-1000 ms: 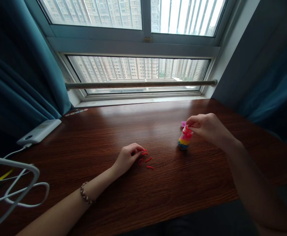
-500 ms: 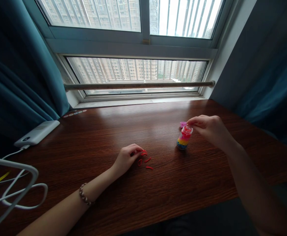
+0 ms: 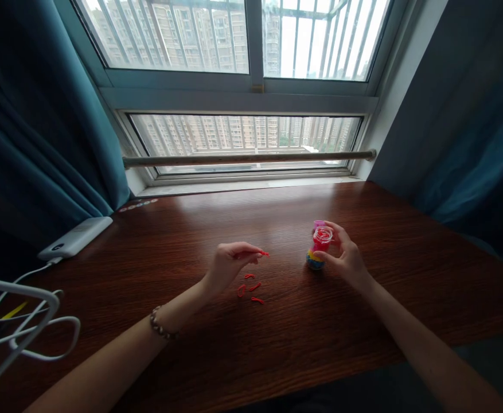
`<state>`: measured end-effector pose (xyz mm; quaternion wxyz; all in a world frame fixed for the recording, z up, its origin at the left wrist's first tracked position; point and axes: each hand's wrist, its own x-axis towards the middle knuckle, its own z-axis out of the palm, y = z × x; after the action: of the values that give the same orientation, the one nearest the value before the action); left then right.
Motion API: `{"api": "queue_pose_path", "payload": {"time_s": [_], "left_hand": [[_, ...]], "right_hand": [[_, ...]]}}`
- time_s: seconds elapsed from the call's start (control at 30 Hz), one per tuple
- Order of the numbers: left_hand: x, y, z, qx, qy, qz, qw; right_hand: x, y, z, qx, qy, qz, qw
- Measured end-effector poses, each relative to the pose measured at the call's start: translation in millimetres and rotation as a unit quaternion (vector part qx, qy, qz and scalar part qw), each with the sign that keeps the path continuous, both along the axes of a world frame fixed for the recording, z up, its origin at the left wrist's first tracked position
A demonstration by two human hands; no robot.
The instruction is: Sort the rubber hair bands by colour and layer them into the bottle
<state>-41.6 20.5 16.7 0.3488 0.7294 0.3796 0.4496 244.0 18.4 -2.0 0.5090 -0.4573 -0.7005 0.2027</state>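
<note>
With the clear jar (image 3: 320, 245) already filled nearly to its uncapped mouth and grasped on the table (image 3: 182, 229) by the right hand (image 3: 348, 261), one red rubber band (image 3: 265, 253) is pinched by the left hand (image 3: 230, 261) and four loose red bands (image 3: 255, 286) are left outside.

My left hand (image 3: 227, 267) has come up off the bench (image 3: 191, 229) and a little toward the jar (image 3: 319, 245), its thumb and fingertips now pinching one red band (image 3: 265, 253) that I had at the bench before. The looped band (image 3: 249, 276) that my fingers covered in part now lies clear below them. My right hand (image 3: 348, 258) has left the rim, where its fingertips were, and now wraps the jar's side, thumb in front. My view has tipped up slightly: the window frame (image 3: 255, 101) sits lower.
</note>
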Motion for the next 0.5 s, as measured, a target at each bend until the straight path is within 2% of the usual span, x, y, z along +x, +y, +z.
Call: {"api": "queue_pose_path", "payload": {"time_s": [0.13, 0.23, 0.37, 0.5], "left_hand": [[49, 16, 32.7, 0.047, -0.034, -0.014, 0.998], [84, 30, 47.2, 0.124, -0.026, -0.043, 0.991], [110, 46, 50.4, 0.213, 0.038, -0.102, 0.971], [118, 56, 47.1, 0.250, 0.083, -0.137, 0.955]], "right_hand": [[-5, -3, -5.8, 0.009, -0.028, -0.021, 0.999], [-6, -3, -7.0, 0.021, -0.047, -0.028, 0.998], [-5, 0, -10.4, 0.039, -0.074, -0.044, 0.996], [-4, 1, -12.7, 0.047, -0.097, -0.047, 0.993]]}}
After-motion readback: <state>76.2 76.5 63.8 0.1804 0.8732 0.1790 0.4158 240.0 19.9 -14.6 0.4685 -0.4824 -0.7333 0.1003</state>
